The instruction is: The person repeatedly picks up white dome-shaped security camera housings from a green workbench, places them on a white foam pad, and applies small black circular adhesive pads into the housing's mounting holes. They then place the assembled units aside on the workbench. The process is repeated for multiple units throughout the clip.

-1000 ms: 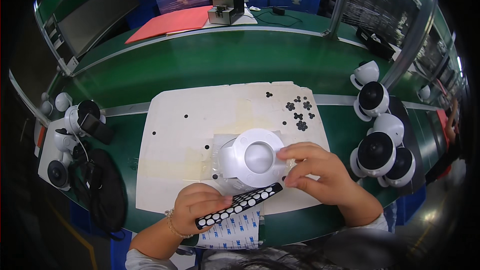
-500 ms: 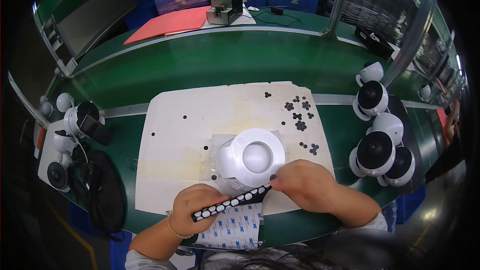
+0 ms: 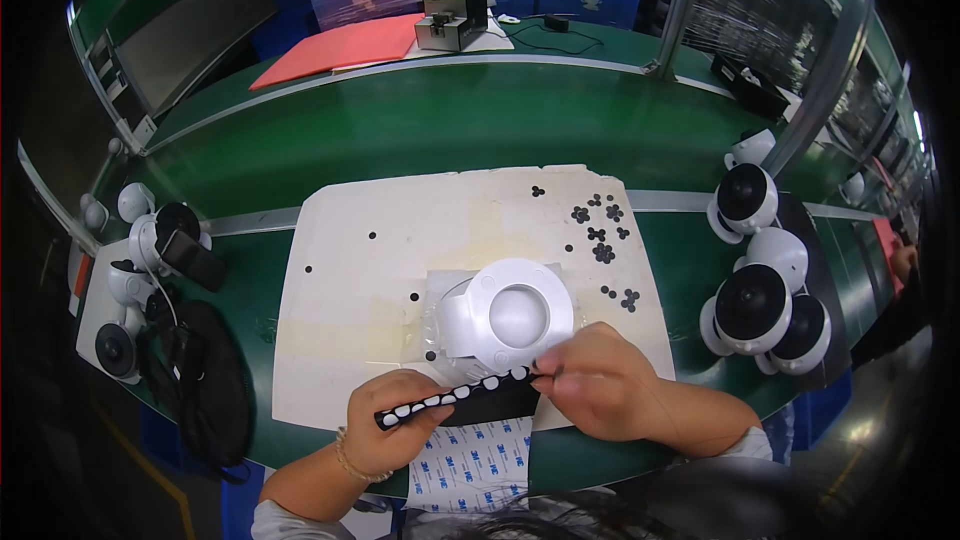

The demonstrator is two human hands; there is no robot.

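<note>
My left hand (image 3: 393, 418) is closed on the left end of a black adhesive-pad sheet (image 3: 500, 403). A row of white round spots runs along its upper edge, and a white backing with blue print (image 3: 470, 468) hangs below. My right hand (image 3: 605, 385) pinches at the sheet's right end; its fingertips partly hide what they grip. Just beyond the sheet, a white plastic housing with a round ring (image 3: 560, 315) lies on a clear plastic bag (image 3: 432, 290). Small round black pads (image 3: 603, 253) lie clustered at the mat's right side, with several single ones farther left.
A pale cardboard mat (image 3: 340, 310) covers the middle of the green bench. White camera-like units with black fronts (image 3: 752, 302) stand at the right; similar units (image 3: 150, 240) and a black cable bundle (image 3: 215, 380) are at the left. A metal fixture (image 3: 450, 20) stands behind.
My right hand has shifted slightly downward at the sheet's end. The black dot at its fingertip no longer shows. The sheet has tilted, exposing more of its black face.
</note>
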